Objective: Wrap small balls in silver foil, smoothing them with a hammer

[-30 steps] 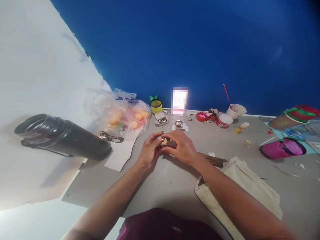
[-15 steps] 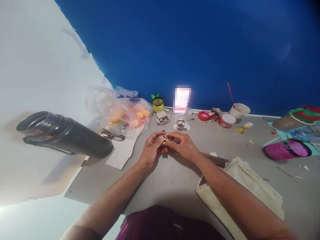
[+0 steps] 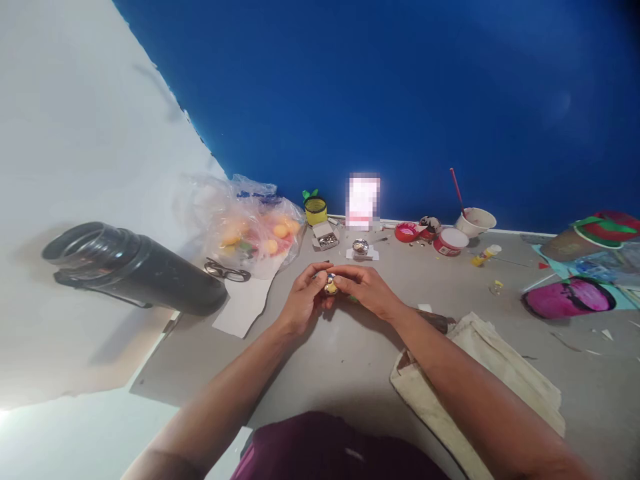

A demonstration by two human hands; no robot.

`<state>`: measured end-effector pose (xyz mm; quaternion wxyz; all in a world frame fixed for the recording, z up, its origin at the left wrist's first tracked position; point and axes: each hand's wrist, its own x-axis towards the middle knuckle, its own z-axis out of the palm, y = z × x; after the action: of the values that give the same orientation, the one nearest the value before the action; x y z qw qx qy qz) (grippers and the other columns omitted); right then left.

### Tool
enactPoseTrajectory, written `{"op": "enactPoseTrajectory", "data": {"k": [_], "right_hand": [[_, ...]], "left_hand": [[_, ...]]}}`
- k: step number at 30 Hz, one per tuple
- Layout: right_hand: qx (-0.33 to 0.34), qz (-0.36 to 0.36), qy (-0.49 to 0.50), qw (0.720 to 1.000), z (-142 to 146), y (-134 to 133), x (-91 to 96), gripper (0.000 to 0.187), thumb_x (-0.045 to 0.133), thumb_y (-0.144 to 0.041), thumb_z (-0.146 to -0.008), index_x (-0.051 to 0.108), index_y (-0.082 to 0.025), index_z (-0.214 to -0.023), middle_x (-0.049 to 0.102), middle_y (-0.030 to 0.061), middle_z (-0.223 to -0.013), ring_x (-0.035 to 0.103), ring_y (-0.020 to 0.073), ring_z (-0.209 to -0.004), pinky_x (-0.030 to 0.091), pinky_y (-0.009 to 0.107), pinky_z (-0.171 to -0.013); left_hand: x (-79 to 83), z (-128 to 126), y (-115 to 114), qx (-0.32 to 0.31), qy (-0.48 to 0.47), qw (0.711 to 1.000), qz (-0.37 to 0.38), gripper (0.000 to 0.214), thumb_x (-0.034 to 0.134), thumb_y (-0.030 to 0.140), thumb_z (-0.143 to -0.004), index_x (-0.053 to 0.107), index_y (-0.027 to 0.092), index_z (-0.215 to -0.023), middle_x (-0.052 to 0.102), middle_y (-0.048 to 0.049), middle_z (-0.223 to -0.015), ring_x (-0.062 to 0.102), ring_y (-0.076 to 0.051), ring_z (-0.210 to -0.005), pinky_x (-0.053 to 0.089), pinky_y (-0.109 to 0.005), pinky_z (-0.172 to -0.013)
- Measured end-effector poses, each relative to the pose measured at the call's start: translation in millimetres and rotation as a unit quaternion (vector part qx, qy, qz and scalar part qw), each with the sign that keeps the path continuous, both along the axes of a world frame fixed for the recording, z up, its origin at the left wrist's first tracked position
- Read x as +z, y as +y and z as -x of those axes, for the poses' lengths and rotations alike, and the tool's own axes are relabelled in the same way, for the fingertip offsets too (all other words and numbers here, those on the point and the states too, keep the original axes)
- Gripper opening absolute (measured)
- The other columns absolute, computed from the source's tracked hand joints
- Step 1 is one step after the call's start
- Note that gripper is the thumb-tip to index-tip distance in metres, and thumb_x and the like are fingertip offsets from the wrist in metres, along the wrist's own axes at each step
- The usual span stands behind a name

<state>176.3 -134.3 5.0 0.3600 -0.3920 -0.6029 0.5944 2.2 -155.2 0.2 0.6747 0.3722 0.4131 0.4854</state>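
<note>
Both hands meet above the middle of the tabletop [image 3: 320, 380], gripping one small yellow ball [image 3: 331, 285] with shiny silver patches on it. The left hand [image 3: 300, 301] has its thumb against the ball's left side, its other fingers curled around behind and below. The right hand [image 3: 371, 291] closes in from the opposite side, thumb and fingertips bent against the ball, so that only part of its surface shows between them. Something green, mostly hidden, shows just under the right hand.

Beyond the hands, a silver-covered ball [image 3: 361, 246] rests on a piece of white paper [image 3: 373, 255]. To its left is an open cardboard box [image 3: 326, 248] filled with small shiny metal pieces, and behind that stands a yellow pot [image 3: 315, 213] with a green leaf shape.

On the left side are eyeglasses [image 3: 225, 272] at the top of a white sheet [image 3: 243, 311], a clear plastic bag [image 3: 255, 223] around orange and yellow round things, and a black flask [image 3: 155, 273].

Toward the right sit a red-and-white tub [image 3: 451, 243], a white cup [image 3: 484, 222] with a red-handled stick in it, and a magenta cup [image 3: 560, 299] on its side. A cream cloth [image 3: 480, 380] lies partly beneath the right forearm.
</note>
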Motion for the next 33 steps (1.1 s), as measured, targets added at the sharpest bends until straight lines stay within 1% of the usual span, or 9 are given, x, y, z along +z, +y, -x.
{"op": "enactPoseTrajectory", "data": {"k": [3, 7, 10, 13, 17, 21, 24, 29, 33], "right_hand": [[0.019, -0.012, -0.005, 1.0, 5.2, -3.5, 1.2, 0.034, 0.063, -0.044, -0.092, 0.075, -0.02, -0.114, 0.076, 0.0031, -0.086, 0.07, 0.0207, -0.083, 0.052, 0.031, -0.078], [-0.058, -0.111, -0.063, 0.99, 20.9, -12.2, -7.5, 0.028, 0.058, -0.038, -0.093, 0.071, -0.019, -0.109, 0.073, 0.007, -0.106, 0.067, 0.0219, -0.094, 0.051, 0.035, -0.085], [-0.085, -0.163, -0.091, 0.979, 28.4, -16.8, -16.4, 0.026, 0.053, -0.035, -0.096, 0.068, -0.019, -0.111, 0.071, 0.0086, -0.11, 0.064, 0.0228, -0.102, 0.049, 0.037, -0.091], [-0.077, -0.153, -0.086, 0.981, 29.0, -17.7, -19.1, 0.025, 0.052, -0.034, -0.097, 0.067, -0.019, -0.111, 0.071, 0.0082, -0.109, 0.064, 0.0217, -0.1, 0.05, 0.036, -0.089], [-0.073, -0.125, -0.052, 0.988, 26.4, -17.8, -13.8, 0.026, 0.055, -0.034, -0.097, 0.068, -0.02, -0.114, 0.071, 0.0073, -0.113, 0.066, 0.0202, -0.097, 0.051, 0.034, -0.086], [-0.065, -0.156, -0.047, 0.984, 27.4, -20.1, -9.7, 0.029, 0.062, -0.035, -0.093, 0.07, -0.022, -0.118, 0.071, 0.0069, -0.114, 0.064, 0.0209, -0.1, 0.05, 0.036, -0.089], [-0.062, -0.17, -0.032, 0.983, 30.3, -22.3, -10.4, 0.025, 0.064, -0.032, -0.093, 0.073, -0.023, -0.114, 0.071, 0.0062, -0.111, 0.063, 0.0201, -0.098, 0.049, 0.036, -0.091], [-0.072, -0.145, -0.005, 0.987, 31.8, -23.7, -11.6, 0.023, 0.066, -0.03, -0.091, 0.075, -0.025, -0.111, 0.071, 0.0049, -0.109, 0.063, 0.0195, -0.097, 0.05, 0.035, -0.089], [-0.055, -0.103, 0.034, 0.993, 28.8, -22.1, -10.2, 0.025, 0.066, -0.038, -0.091, 0.076, -0.024, -0.109, 0.071, 0.0056, -0.11, 0.064, 0.0202, -0.096, 0.052, 0.034, -0.084]], "left_hand": [[-5.6, -0.9, -2.6, 0.022, 0.064, 0.996, -0.06, 0.049, 0.068, 0.058, -0.087, 0.062, 0.017, -0.114, 0.059, 0.0022, -0.069, 0.048, -0.008, -0.051, 0.039, -0.021, -0.05], [-11.3, -4.6, -8.3, 0.088, 0.169, 0.976, -0.107, 0.05, 0.052, 0.065, -0.094, 0.063, 0.019, -0.109, 0.059, -0.0006, -0.077, 0.05, -0.011, -0.059, 0.04, -0.022, -0.05], [-13.9, -7.1, -10.5, 0.121, 0.205, 0.965, -0.109, 0.051, 0.048, 0.068, -0.094, 0.061, 0.02, -0.106, 0.059, -0.0023, -0.085, 0.054, -0.013, -0.066, 0.045, -0.023, -0.053], [-15.3, -7.7, -9.9, 0.132, 0.214, 0.962, -0.102, 0.053, 0.043, 0.069, -0.095, 0.06, 0.02, -0.104, 0.058, -0.0023, -0.085, 0.053, -0.013, -0.065, 0.044, -0.023, -0.052], [-11.5, -6.4, -8.1, 0.142, 0.218, 0.961, -0.091, 0.054, 0.035, 0.068, -0.098, 0.06, 0.021, -0.103, 0.059, -0.0027, -0.083, 0.055, -0.015, -0.064, 0.044, -0.026, -0.052], [-5.5, -5.3, -8.3, 0.154, 0.269, 0.941, -0.135, 0.048, 0.037, 0.061, -0.101, 0.061, 0.02, -0.102, 0.064, -0.0061, -0.093, 0.06, -0.019, -0.077, 0.05, -0.03, -0.064], [-4.2, -5.4, -8.7, 0.161, 0.298, 0.925, -0.17, 0.046, 0.037, 0.059, -0.101, 0.061, 0.019, -0.101, 0.063, -0.0051, -0.09, 0.057, -0.017, -0.074, 0.049, -0.032, -0.068], [-3.8, -6.0, -8.5, 0.178, 0.324, 0.905, -0.21, 0.05, 0.034, 0.06, -0.102, 0.062, 0.019, -0.098, 0.065, -0.0064, -0.091, 0.059, -0.018, -0.076, 0.049, -0.034, -0.072], [-3.5, -4.8, -9.6, 0.163, 0.321, 0.91, -0.205, 0.051, 0.031, 0.06, -0.102, 0.062, 0.019, -0.105, 0.066, -0.0065, -0.09, 0.059, -0.019, -0.072, 0.049, -0.034, -0.068]]}}
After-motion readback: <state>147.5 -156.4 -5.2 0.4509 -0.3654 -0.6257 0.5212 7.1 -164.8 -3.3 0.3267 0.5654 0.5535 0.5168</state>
